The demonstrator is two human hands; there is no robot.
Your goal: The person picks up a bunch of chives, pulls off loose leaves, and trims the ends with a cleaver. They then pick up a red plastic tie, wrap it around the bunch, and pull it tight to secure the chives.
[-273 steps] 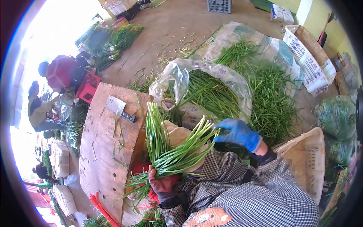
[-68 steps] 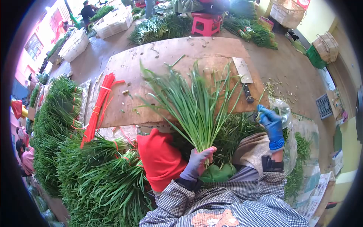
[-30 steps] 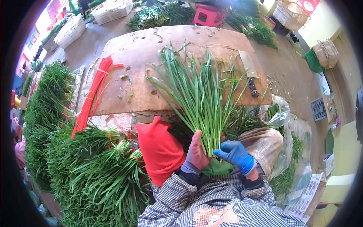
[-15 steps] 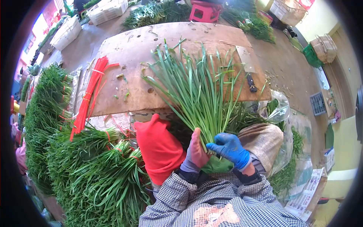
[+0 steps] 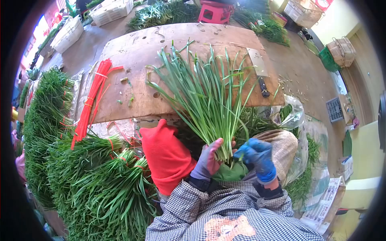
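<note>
My left hand (image 5: 208, 160), in a grey and pink glove, is closed around the pale lower ends of a bunch of garlic chives (image 5: 207, 96). The leaves fan out away from me over the edge of a wooden board (image 5: 132, 96). My right hand (image 5: 257, 157), in a blue glove, is just right of the stem ends with its fingers pinched together. A single chive leaf (image 5: 244, 130) bends away from the bunch down to those fingers. Beneath the stems, green cloth (image 5: 229, 172) covers my lap.
Red tie strips (image 5: 94, 100) lie on the board's left; a black-handled knife (image 5: 263, 86) lies on its right. Tied chive bundles (image 5: 100, 180) are piled at my left. Loose greens and a clear plastic bag (image 5: 295, 116) are at my right. White crates (image 5: 110, 12) and a pink stool (image 5: 213, 13) stand beyond.
My right hand has moved right, away from the stem ends, drawing one leaf outward. The left hand still grips the bunch. The view has shifted slightly.
</note>
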